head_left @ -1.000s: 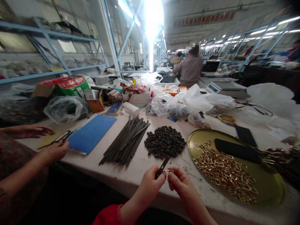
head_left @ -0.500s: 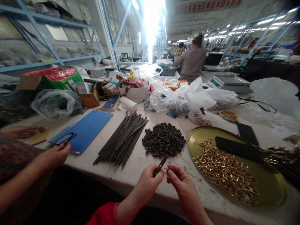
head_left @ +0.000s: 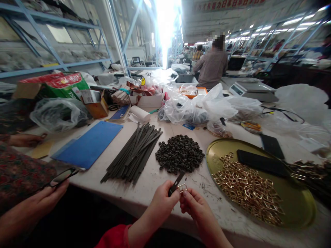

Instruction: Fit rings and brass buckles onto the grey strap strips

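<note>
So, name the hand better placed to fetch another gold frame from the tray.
Probably the right hand: it's nearer the tray, though a gold frame is at its fingertips; the left hand holds a dark flat piece.

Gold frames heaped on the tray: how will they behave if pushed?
The gold frames will probably snag one another, being open and heaped overlapping. They likely slide easily on the tray, which looks smooth, and seem unlikely to roll, given their angular outlines.
</note>
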`<action>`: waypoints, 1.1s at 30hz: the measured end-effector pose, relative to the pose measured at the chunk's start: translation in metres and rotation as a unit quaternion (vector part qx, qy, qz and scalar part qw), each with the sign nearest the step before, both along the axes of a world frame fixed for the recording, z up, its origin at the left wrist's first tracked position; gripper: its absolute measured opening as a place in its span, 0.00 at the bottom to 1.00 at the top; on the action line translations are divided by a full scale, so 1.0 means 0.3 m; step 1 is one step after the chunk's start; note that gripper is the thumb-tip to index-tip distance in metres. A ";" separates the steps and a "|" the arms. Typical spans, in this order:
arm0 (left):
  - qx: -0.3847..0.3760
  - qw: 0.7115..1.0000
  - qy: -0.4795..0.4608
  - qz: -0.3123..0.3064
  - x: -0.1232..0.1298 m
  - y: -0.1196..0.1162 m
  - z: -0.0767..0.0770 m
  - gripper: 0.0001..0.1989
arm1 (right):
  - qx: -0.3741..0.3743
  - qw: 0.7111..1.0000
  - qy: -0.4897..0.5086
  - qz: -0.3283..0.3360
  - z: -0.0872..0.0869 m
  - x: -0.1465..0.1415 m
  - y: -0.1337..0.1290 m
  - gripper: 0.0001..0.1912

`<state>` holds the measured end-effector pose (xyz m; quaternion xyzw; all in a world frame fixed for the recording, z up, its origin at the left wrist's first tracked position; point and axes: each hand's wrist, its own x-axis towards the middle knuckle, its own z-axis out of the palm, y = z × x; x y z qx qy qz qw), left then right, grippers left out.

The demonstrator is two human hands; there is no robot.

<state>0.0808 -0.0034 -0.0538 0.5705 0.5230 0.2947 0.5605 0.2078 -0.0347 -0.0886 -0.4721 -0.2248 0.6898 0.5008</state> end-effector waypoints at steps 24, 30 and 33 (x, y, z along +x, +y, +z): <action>0.029 0.997 0.036 -0.058 -0.025 -0.055 0.030 0.12 | 0.071 0.986 -0.143 -0.056 0.075 -0.006 -0.045 0.22; 0.018 0.999 0.011 -0.043 -0.026 -0.048 0.027 0.13 | 0.263 0.885 -0.379 -0.064 0.054 -0.003 -0.069 0.11; -0.012 0.999 0.000 -0.038 -0.025 -0.043 0.057 0.13 | 0.366 0.771 -0.517 -0.066 0.055 0.015 -0.068 0.12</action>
